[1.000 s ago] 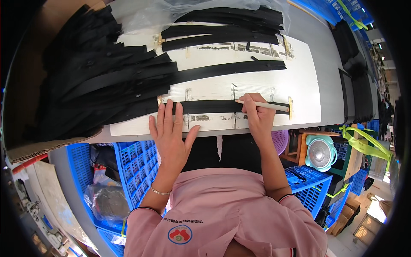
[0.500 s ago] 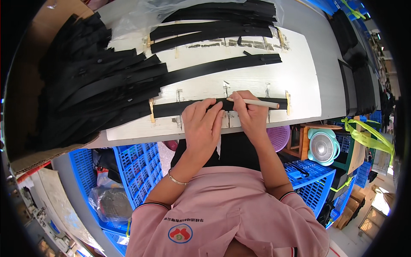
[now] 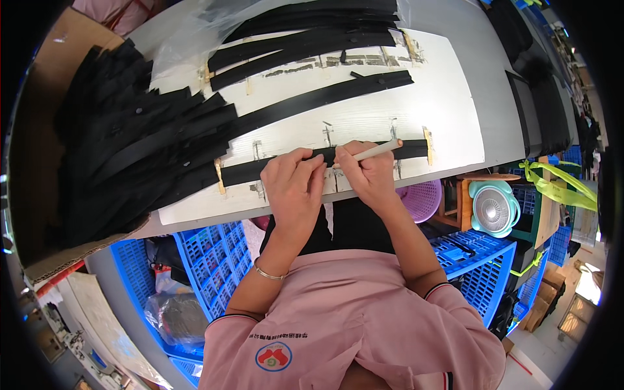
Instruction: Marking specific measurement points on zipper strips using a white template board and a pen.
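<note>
A black fabric strip (image 3: 249, 171) lies flat across the near part of a white board (image 3: 448, 97), between yellowed tape marks at its two ends. My left hand (image 3: 290, 182) rests on the strip near its middle, fingers bent and thumb drawn in against it. Closed around a slim white marking pencil (image 3: 380, 149), my right hand (image 3: 369, 175) sits just to the right. The pencil slants, its blunt end up to the right and its tip low by the strip's near edge. Fingers partly hide the tip and the strip's middle.
Loose black strips pile up (image 3: 136, 143) in a cardboard box (image 3: 49, 257) at the left. More strips (image 3: 305, 42) and clear plastic (image 3: 188, 39) lie at the board's far side. Below the table stand blue crates (image 3: 211, 266), a purple basket (image 3: 422, 200) and a teal fan (image 3: 494, 208).
The pencil's tip has shifted from the strip's far edge to its near edge, and its blunt end has tipped upward. My left fingers have drawn together. The whole view has shifted slightly.
</note>
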{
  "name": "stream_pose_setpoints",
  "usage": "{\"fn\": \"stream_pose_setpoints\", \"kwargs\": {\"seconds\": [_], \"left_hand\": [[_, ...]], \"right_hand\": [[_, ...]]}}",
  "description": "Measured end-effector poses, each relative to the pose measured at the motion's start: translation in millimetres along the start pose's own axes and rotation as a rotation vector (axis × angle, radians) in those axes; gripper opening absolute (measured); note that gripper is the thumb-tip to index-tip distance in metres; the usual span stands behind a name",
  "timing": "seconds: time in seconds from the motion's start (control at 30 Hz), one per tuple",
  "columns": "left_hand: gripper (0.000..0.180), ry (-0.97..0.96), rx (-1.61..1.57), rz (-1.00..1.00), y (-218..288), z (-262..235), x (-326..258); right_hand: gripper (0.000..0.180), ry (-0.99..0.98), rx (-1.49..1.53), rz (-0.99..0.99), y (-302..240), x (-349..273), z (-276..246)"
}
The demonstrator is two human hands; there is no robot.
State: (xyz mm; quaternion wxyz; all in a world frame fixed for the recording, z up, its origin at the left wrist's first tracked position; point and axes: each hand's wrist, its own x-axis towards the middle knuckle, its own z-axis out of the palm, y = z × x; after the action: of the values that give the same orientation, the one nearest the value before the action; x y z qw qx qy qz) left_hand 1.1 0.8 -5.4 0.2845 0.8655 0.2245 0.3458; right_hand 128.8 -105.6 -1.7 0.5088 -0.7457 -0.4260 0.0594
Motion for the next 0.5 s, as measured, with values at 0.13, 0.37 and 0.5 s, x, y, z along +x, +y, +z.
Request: {"fn": "stream_pose_setpoints", "kwargs": {"seconds": [0.13, 0.37, 0.5], "left_hand": [[0.016, -0.010, 0.022, -0.002, -1, 0, -1], [0.014, -0.033, 0.046, -0.018, 4, -4, -1], [0.016, -0.045, 0.081, -0.025, 9, 0, 1]], "right_hand": [[0.020, -0.070, 0.131, 0.102, -5, -6, -11], [0.023, 0.310, 0.311, 0.323, 9, -1, -76], [0.027, 0.278, 0.213, 0.356, 39, -6, -84]]}}
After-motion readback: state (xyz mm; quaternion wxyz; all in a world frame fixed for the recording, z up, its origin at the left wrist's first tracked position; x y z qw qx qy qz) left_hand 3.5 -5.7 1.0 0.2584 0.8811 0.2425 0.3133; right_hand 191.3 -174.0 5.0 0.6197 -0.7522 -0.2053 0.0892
